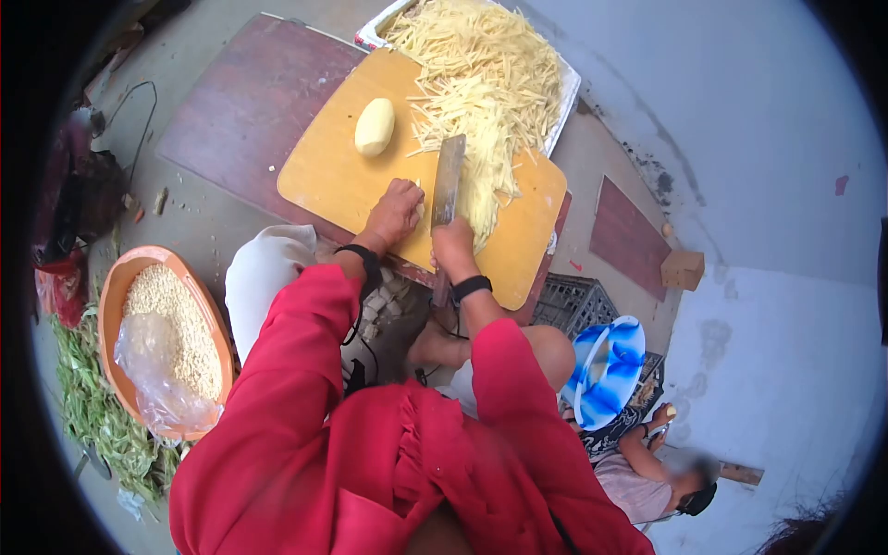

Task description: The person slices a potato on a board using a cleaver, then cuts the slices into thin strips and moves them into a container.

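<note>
My right hand (453, 246) is wrapped round the handle of a cleaver (449, 176), whose blade stands over a wooden cutting board (324, 166). Just left of the blade, my left hand (398, 211) presses down with curled fingers on a pale piece of potato (421, 209), mostly hidden under them. Farther back on the board lies a whole peeled potato (375, 128), apart from both hands. On the blade's right side, cut potato strips (483, 176) spread over the board and run into a big heap in a white tray (566, 106).
The board rests on a dark red low table (259, 92). An orange basin (109, 314) with pale kernels and a plastic bag is at left, beside green leaves (88, 388). At right are a black crate (578, 301), a blue-white basin (610, 370) and another person (638, 490).
</note>
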Motion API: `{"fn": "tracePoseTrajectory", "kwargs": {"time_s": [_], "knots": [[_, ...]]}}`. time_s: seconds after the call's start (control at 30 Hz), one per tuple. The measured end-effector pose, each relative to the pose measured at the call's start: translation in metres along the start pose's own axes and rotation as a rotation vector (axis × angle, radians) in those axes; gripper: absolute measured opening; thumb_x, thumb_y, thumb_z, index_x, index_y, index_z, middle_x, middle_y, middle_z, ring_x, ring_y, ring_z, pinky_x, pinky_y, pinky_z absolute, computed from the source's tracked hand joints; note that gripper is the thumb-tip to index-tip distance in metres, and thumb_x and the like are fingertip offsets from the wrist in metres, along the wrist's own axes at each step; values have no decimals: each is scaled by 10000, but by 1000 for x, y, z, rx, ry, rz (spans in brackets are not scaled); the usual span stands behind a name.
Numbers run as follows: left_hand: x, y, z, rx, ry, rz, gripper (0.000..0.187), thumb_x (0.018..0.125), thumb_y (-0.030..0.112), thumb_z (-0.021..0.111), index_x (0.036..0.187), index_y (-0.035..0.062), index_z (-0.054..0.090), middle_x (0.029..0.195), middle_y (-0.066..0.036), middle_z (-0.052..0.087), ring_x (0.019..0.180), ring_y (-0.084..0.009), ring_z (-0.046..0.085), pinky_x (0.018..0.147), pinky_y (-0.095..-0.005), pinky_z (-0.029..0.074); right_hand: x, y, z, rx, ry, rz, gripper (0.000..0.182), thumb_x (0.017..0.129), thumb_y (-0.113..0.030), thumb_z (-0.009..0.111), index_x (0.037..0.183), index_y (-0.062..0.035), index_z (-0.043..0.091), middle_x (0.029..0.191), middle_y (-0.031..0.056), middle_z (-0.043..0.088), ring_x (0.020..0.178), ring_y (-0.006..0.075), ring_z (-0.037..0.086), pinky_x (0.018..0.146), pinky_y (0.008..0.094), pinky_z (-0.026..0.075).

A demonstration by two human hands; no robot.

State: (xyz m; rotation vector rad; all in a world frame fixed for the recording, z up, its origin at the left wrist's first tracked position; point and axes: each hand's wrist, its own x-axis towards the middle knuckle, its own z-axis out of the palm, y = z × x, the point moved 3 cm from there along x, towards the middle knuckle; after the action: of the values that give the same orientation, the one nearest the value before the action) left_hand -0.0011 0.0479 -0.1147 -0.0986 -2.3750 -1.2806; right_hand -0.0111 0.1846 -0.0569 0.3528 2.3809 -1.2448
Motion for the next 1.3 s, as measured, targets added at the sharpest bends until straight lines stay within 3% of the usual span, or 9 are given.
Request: {"fn": "tracePoseTrajectory", "kwargs": {"time_s": [0.1,0.2,0.4,0.5,0.53,0.67,0.87,0.97,1.3], "knots": [[-3,5,0,15,-21,-17,180,713,3,565,887,41,540,892,-150,530,915,-371,503,790,-434,451,-2,21,-6,-321,-61,-170,236,791,-65,530,949,108,557,871,349,620,815,487,634,730,509,518],[-1,3,1,22,-34,-12,167,717,7,564,879,37,537,885,-152,527,911,-373,502,789,-434,451,-32,-2,-11,-431,-30,-227,242,780,-72,536,934,111,567,920,380,601,969,513,576,893,502,454],[-6,4,2,18,-14,-15,150,727,-1,558,872,37,550,889,-154,536,916,-375,506,793,-436,451,-9,5,3,-495,-187,-207,225,803,-78,518,911,111,575,915,364,615,930,509,597,830,525,481],[0,-2,3,0,-9,7,169,728,-10,567,891,33,560,898,-153,548,905,-377,512,795,-435,452,-1,6,17,-437,69,-332,233,776,-63,532,900,126,591,841,368,610,872,508,612,774,502,503],[-3,-3,3,-9,-16,14,180,726,-14,571,900,32,563,901,-152,553,900,-378,514,795,-434,452,8,6,20,-390,57,-365,202,787,-44,513,864,132,575,705,314,611,652,455,643,596,478,528],[-7,3,-5,-8,-9,24,163,745,-11,576,902,34,561,900,-155,553,898,-382,513,794,-436,451,12,-6,11,-41,-147,81,202,834,-50,450,913,111,544,603,189,552,400,260,540,353,379,433],[-7,3,-2,115,-24,53,155,764,-6,564,912,36,555,886,-148,540,880,-368,505,786,-429,445,-7,13,0,-401,98,-359,220,815,-60,498,967,90,552,826,333,619,786,484,627,710,510,509],[-7,9,-3,161,-52,51,156,776,0,541,926,40,553,881,-136,539,873,-355,509,786,-417,448,-32,-2,-14,-376,16,-314,180,811,-56,502,925,82,519,872,389,589,909,536,572,830,546,462],[-9,6,-3,134,-49,29,114,793,9,526,896,42,559,874,-134,549,884,-346,512,790,-414,451,-9,8,6,-489,-156,-239,234,797,-58,523,936,121,581,913,377,606,934,510,594,837,515,485]]}}
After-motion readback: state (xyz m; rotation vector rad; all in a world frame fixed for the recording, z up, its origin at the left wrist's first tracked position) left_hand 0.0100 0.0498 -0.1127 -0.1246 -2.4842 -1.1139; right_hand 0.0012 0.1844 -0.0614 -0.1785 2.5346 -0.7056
